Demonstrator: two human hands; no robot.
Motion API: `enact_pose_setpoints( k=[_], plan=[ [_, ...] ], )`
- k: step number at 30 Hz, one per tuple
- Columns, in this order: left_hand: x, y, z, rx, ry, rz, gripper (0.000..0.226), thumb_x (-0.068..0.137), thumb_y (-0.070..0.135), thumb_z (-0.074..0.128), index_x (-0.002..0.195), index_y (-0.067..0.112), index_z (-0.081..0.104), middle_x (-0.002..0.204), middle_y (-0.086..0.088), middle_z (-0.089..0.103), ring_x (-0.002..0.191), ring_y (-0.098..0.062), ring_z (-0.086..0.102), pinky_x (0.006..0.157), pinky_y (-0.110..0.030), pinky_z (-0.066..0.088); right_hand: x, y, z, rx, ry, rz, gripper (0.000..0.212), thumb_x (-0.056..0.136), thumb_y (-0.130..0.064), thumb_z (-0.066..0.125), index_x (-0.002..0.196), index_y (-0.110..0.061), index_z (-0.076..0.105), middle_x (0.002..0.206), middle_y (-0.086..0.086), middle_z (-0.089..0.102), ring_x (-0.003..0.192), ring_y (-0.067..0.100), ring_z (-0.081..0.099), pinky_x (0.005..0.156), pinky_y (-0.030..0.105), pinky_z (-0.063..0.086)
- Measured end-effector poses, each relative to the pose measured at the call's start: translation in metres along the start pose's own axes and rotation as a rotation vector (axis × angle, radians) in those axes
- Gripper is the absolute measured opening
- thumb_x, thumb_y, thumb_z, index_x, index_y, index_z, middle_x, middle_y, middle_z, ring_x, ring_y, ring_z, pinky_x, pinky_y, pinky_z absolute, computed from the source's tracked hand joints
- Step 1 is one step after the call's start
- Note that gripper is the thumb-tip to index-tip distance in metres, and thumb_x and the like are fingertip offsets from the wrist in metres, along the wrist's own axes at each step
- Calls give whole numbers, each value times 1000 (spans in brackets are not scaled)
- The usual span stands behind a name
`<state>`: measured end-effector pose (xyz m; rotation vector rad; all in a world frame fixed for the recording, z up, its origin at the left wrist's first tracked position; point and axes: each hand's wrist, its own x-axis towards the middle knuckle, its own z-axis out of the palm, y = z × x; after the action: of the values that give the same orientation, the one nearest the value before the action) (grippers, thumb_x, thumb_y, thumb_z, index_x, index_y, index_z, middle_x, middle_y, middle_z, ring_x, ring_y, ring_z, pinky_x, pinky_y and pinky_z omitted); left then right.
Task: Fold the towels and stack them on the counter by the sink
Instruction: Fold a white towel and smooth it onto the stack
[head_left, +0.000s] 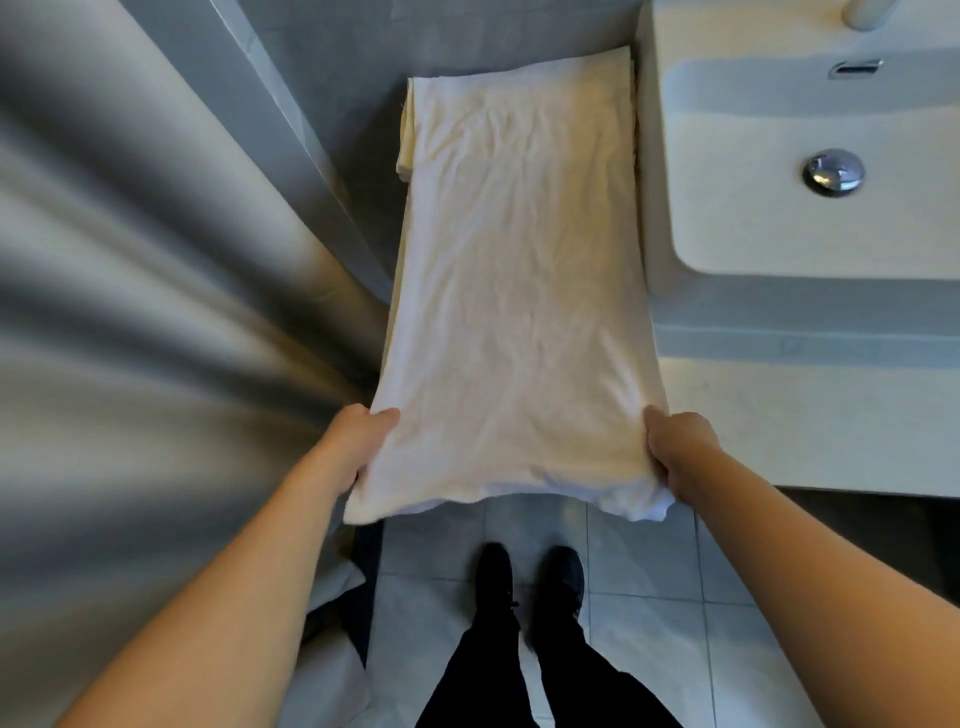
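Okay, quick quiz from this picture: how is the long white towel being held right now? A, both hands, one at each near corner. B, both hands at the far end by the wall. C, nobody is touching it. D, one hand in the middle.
A: the left hand and the right hand each grip a near corner of the long white towel, whose near edge hangs past the counter over the tiled floor.

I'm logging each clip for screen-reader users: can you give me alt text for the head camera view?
A person's left hand and right hand grip the two near corners of a long white towel spread on the counter beside a white sink. The towel's far end overlaps a folded cream towel; a grey curtain hangs left, black shoes below on floor tiles.
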<state>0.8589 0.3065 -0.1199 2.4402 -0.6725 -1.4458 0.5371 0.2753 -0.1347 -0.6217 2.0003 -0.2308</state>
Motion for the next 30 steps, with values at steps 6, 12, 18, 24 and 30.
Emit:
enact_pose_setpoints(
  k=[6,12,18,24,30],
  plan=[
    [-1,-6,11,448,236,143,26,98,20,41,118,4,42,117,-16,55,99,-36,56,76,-38,44,0,9,-8,-277,110,-69,30,97,-9,43,118,9,54,120,27,58,106,41,56,79,37,40],
    [3,8,32,642,380,253,47,91,23,46,135,17,31,143,-12,32,131,-34,34,109,-47,32,-24,-11,20,-514,379,-551,49,84,-7,49,132,-2,43,129,19,44,113,38,45,93,42,37],
    [60,97,61,702,421,645,50,99,33,38,146,22,23,153,-5,17,143,-28,14,121,-48,8,31,-113,54,-557,340,-975,46,96,-22,42,141,-12,43,144,9,42,129,27,40,109,37,29],
    [140,214,75,735,491,784,54,103,39,27,154,26,13,163,-3,0,151,-28,-6,120,-51,-6,127,-233,47,-622,508,-1024,50,98,-30,34,146,-17,33,152,14,30,140,32,25,116,47,15],
    [196,309,65,694,545,933,52,104,45,21,155,35,14,165,1,0,151,-28,-8,120,-54,-7,183,-310,41,-738,642,-952,53,100,-39,23,144,-12,34,156,20,21,142,35,22,114,46,20]
  ],
)
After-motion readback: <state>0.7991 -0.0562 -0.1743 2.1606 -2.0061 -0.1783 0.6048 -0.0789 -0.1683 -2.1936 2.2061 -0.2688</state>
